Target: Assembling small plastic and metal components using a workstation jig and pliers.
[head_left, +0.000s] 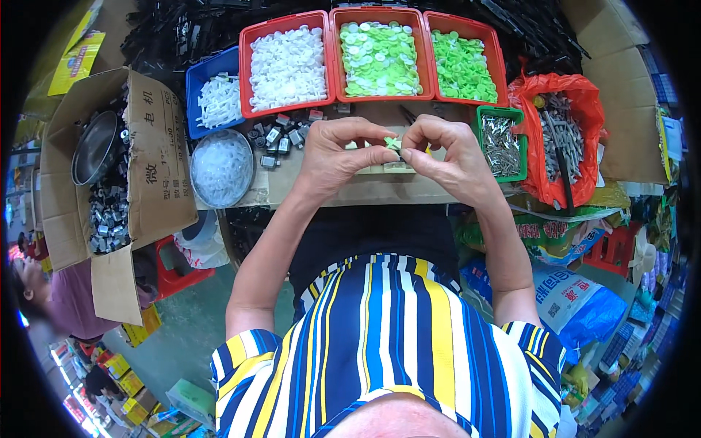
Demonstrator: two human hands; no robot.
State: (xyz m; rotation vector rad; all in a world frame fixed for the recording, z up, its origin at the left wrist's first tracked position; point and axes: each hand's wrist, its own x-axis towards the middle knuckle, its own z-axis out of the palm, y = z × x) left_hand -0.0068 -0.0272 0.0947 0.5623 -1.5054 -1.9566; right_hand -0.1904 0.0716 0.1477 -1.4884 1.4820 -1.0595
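sm. light-green pc up front over the bench, pinched btwn thumb + index of the l. hand, seen from my remote post. r. hand comes in from 3 o'clock, thumb + index drawn close at the pc's 4 o'clock side; i can't tell from here if they grip it or just touch. taking that pc as clock centre: sm. metal-and-black motors lie loose at 9, w/ a metal bowl of clear pcs beyond, then a cardboard box holding more motors. blue bin of white pcs sits btwn 9 & 10; red bin of white pcs at 10; 2nd red bin, green & whitish discs, at 12; 3rd red bin, green pcs, btwn 1 & 2. at 3, green bin w/ slim metal pcs, then red bag w/ grey pcs. striped shirt at 6; person in purple at 8.
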